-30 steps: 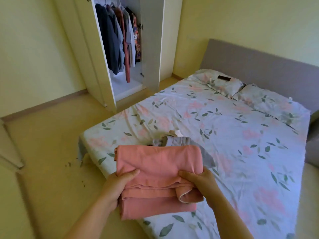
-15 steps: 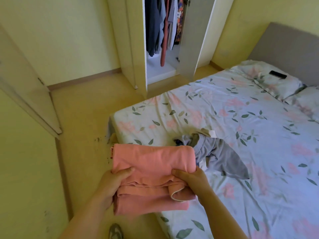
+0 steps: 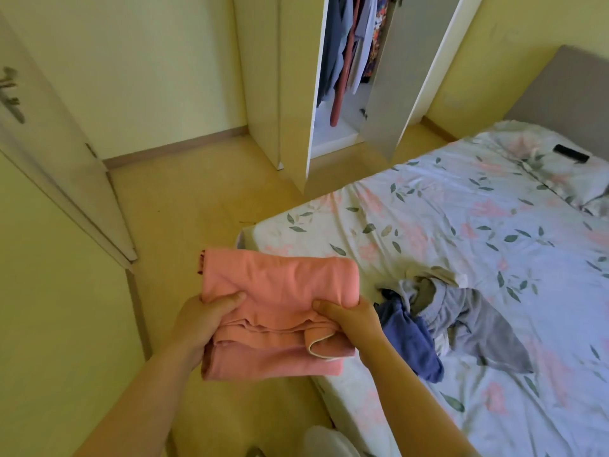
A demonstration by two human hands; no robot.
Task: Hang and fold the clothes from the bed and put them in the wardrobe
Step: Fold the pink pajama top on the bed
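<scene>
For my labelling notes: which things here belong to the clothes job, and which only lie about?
Job: folded pink cloth, held by left hand and right hand; grey garment; blue garment; bed; wardrobe.
Lying about: black object on pillow; room door.

Left forearm (image 3: 141,397) and right forearm (image 3: 415,400) seen bare to frame edge; left hand (image 3: 201,321), right hand (image 3: 352,319) uncovered. Pale rounded shape (image 3: 329,440) and grey tip (image 3: 255,452) noted at bottom edge; footwear unconfirmed.
</scene>
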